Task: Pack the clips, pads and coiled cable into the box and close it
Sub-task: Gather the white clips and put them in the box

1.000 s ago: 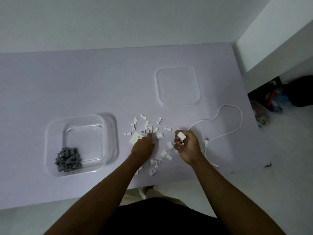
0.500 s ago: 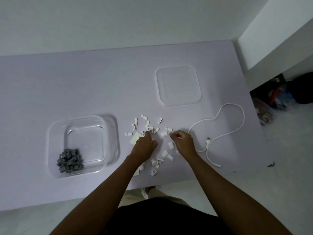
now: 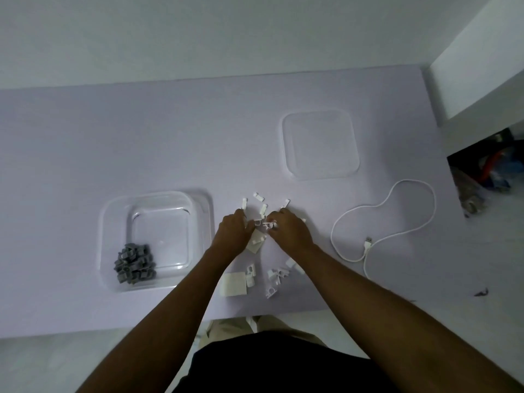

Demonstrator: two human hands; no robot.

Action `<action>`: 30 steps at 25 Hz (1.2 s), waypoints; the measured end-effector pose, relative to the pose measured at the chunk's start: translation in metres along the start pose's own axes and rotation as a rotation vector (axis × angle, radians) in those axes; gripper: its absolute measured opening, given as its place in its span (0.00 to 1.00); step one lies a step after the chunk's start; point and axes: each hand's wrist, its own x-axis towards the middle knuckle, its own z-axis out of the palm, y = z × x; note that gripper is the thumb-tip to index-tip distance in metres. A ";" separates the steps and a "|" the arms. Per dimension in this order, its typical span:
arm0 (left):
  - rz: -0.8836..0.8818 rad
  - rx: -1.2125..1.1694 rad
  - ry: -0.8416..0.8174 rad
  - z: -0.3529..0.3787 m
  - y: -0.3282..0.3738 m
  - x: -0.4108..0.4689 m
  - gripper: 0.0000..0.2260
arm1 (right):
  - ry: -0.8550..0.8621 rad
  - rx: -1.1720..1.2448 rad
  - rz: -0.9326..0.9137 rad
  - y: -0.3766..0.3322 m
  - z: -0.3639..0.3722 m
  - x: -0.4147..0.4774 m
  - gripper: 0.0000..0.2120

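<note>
A clear plastic box (image 3: 113, 222) sits at the left with a heap of grey clips (image 3: 135, 262) in its near left corner. Small white clips (image 3: 258, 196) lie scattered in the middle of the table. My left hand (image 3: 233, 231) and my right hand (image 3: 289, 228) lie side by side over that scatter, fingers curled round a cluster of white clips between them. A white pad (image 3: 233, 284) lies near the table's front edge, another pad (image 3: 255, 243) between my wrists. The white cable (image 3: 402, 222) lies loose at the right. The clear lid (image 3: 320, 144) lies behind.
More white clips (image 3: 274, 275) lie near the front edge between my forearms. The table's right edge drops to a floor with dark clutter (image 3: 487, 165). A white wall corner (image 3: 482, 66) juts in at the upper right.
My right hand lowered from holding a clip above the table and moved left to the clip scatter. My left hand stayed at the scatter; both now meet over the same cluster.
</note>
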 end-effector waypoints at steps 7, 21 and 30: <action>0.131 0.186 -0.019 0.019 0.010 0.008 0.13 | 0.194 0.794 0.378 0.005 -0.025 -0.025 0.04; -0.088 -0.334 -0.087 0.012 0.019 0.013 0.08 | 0.243 1.093 0.630 0.042 -0.052 -0.047 0.19; -0.360 -1.758 -0.694 -0.017 0.032 -0.019 0.09 | 0.012 -0.024 0.166 0.036 -0.032 -0.031 0.12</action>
